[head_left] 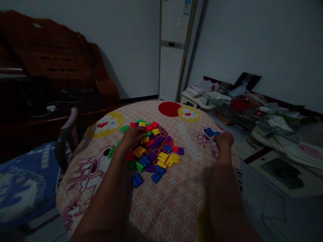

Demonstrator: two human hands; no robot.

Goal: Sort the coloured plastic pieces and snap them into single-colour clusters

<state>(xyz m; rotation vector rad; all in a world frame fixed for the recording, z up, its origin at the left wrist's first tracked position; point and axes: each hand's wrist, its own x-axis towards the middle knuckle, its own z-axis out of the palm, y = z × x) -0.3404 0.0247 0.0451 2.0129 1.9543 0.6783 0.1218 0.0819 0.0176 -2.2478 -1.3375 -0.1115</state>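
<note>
My left hand (133, 137) is over the back left of a pile of plastic building blocks in red, yellow, green, purple and blue. Its fingers are bent together at the blocks; what lies between the tips is too dark to make out. Yellow blocks (155, 132) and red blocks (152, 126) lie close by. On the table's right side, my right hand (225, 139) is closed with its fingertips on a small blue block (217, 133). Just left of that, touching or nearly so, is another blue block (209, 132). A loose blue block (137, 180) lies at the pile's near edge.
A patterned cloth covers the round table (174, 198). To the left stand a chair with a blue cushion (27, 178) and a wooden bench (58, 60). At right is a cluttered glass-topped cabinet (234, 107). A tall white unit (173, 67) stands behind.
</note>
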